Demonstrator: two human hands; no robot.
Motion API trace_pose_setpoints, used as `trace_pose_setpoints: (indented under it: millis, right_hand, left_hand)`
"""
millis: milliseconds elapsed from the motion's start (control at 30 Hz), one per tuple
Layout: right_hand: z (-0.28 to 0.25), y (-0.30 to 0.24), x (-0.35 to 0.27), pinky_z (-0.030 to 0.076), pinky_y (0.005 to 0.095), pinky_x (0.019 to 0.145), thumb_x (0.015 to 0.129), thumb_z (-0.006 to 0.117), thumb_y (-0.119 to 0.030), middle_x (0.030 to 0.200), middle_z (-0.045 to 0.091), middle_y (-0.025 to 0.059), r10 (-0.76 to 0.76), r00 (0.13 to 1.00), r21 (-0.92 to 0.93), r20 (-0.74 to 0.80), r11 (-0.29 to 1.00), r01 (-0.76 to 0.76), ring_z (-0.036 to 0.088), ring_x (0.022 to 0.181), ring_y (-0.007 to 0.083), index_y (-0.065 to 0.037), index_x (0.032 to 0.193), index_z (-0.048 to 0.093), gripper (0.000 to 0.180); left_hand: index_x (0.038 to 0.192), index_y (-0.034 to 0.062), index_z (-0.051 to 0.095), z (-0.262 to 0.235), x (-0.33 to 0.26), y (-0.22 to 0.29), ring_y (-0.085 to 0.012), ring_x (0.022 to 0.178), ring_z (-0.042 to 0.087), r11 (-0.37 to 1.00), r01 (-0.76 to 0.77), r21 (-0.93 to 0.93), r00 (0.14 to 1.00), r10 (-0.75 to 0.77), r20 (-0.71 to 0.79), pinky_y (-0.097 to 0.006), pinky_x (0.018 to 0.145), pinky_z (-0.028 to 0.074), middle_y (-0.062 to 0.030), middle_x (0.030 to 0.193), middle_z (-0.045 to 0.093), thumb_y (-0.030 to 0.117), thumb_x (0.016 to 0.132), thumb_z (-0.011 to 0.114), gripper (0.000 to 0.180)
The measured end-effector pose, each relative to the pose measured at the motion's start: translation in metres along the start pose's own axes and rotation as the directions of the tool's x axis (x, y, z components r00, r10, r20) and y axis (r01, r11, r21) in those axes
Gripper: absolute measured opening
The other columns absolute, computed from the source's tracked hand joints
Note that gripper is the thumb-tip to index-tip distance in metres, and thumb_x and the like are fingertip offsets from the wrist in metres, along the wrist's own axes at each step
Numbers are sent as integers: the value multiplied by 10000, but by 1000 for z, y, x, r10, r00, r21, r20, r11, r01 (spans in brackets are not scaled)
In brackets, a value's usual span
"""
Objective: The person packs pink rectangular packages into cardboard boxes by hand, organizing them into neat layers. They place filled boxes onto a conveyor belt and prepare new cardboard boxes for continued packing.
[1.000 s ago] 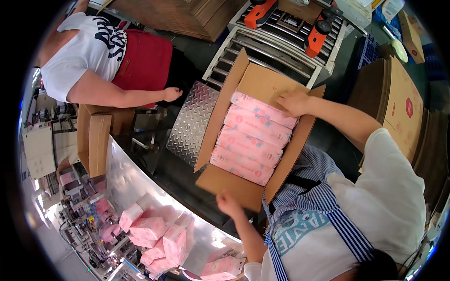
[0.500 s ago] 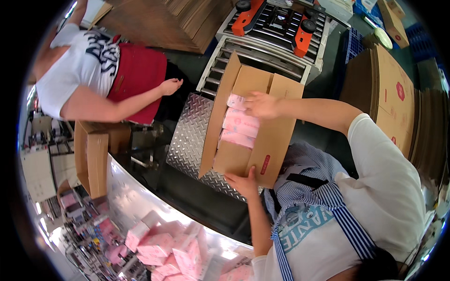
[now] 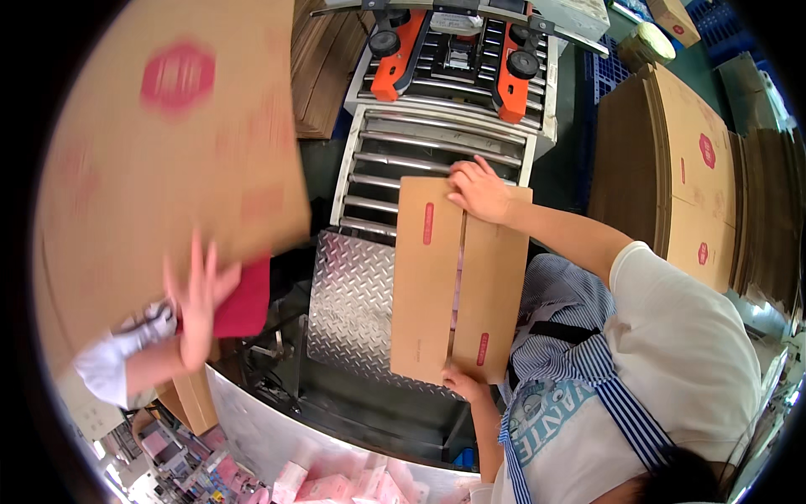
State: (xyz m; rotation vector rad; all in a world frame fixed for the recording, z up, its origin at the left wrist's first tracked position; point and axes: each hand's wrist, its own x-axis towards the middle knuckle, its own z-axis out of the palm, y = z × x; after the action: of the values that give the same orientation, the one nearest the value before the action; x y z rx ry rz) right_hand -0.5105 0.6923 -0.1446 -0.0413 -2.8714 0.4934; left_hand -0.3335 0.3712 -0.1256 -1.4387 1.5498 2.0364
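With the right hand (image 3: 480,190) flat on the carton (image 3: 457,277) and the left hand (image 3: 462,384) grasping its near end, easing pressure might let the flaps spring apart.

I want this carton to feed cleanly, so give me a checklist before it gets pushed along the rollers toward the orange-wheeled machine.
1. Brown cardboard carton top flaps folded flat: ok.
2. Seam fully shut: not ok, a narrow slit shows pink inside.
3. Co-worker's far hand and near hand on both ends: ok.
4. Metal rollers ahead bare: ok.
5. Large blurred cardboard sheet at left clear of the carton: cannot tell.
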Motion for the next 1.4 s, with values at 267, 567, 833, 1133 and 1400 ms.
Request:
trace_pose_setpoints:
  millis: [267,567,833,1133,1400]
  right_hand:
    - [-2,113,158,475,381,838,904,487,-259,1006,537,100,192,979,62,68,979,-197,529,1017,275,-47,1014,542,245]
    - [-25,226,230,382,356,1012,825,461,-89,1235,488,59,-102,992,98,-78,989,110,450,1180,264,-89,1184,520,364]
    - [-39,171,115,337,448,1053,761,552,-124,1318,441,119,-126,992,195,-9,973,125,423,1240,275,-48,1221,490,470]
    - [-47,143,61,155,519,1104,831,584,-307,1471,289,63,25,991,111,129,993,-39,223,1379,202,-59,1352,391,609]
    - [-45,212,90,176,517,1108,837,469,-106,1471,293,51,74,996,-27,41,997,-73,228,1385,194,-71,1379,357,555]
  left_hand:
    - [1367,128,247,150,33,-3,-294,1192,442,995,-44,88,990,32,137,-466,960,418,-124,1359,382,385,888,573,634]
    - [1369,183,218,322,68,59,-262,1174,479,978,55,202,940,-119,321,-436,910,486,-90,1339,406,322,929,529,557]
    - [1338,140,233,411,56,57,-260,1156,491,954,84,288,924,-183,335,-446,893,485,-90,1338,406,417,916,534,587]
    - [1337,158,319,500,61,55,-250,1233,391,876,-16,481,801,-277,531,-575,921,339,-67,1350,391,564,934,350,572]
    - [1475,213,5,530,35,25,-315,1318,305,739,-324,590,706,-226,671,-575,1015,244,-60,1497,182,545,901,458,803]
